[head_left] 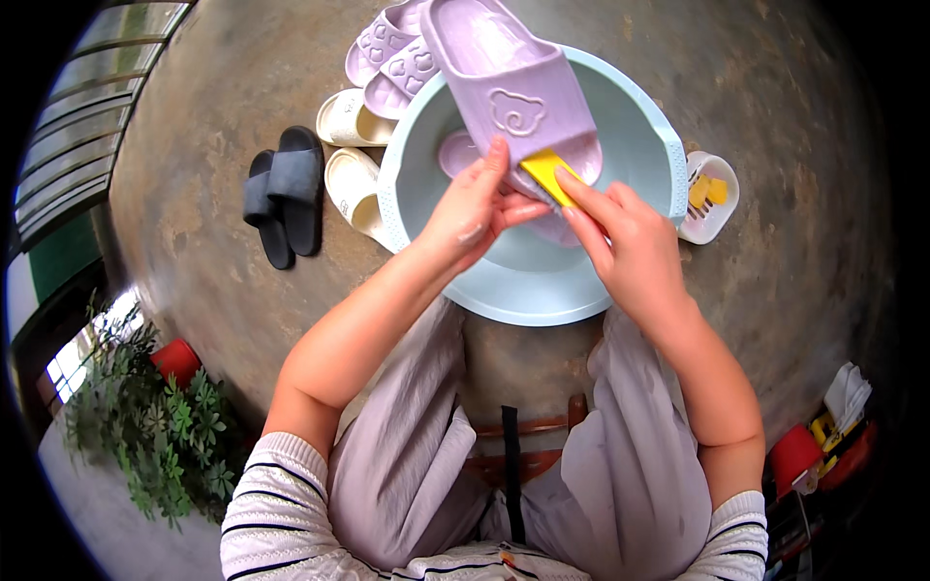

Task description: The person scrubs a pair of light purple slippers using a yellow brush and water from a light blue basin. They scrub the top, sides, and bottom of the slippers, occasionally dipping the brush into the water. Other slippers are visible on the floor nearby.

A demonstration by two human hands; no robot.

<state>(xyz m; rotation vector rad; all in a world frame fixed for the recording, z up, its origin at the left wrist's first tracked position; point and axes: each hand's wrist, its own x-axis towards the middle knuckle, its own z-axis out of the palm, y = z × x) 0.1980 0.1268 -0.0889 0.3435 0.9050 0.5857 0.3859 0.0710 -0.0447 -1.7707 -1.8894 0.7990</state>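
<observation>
A purple slide slipper (513, 102) with a bear outline on its strap is held over the light blue basin (644, 107). My left hand (480, 198) grips its toe end from the left, thumb up near the strap. In my right hand (625, 232) is a flat yellow brush (548, 176), pressed against the slipper's toe edge; its underside is mostly hidden. Under the held one, a second purple slipper (455, 153) lies in the basin, largely covered by my hands.
Left of the basin stand cream slippers (354, 189), black slides (295, 184) and more purple slippers (387, 58). A white soap dish (712, 218) with yellow pieces sits at the right. A leafy plant (160, 426) is lower left; a red container (796, 460) lower right.
</observation>
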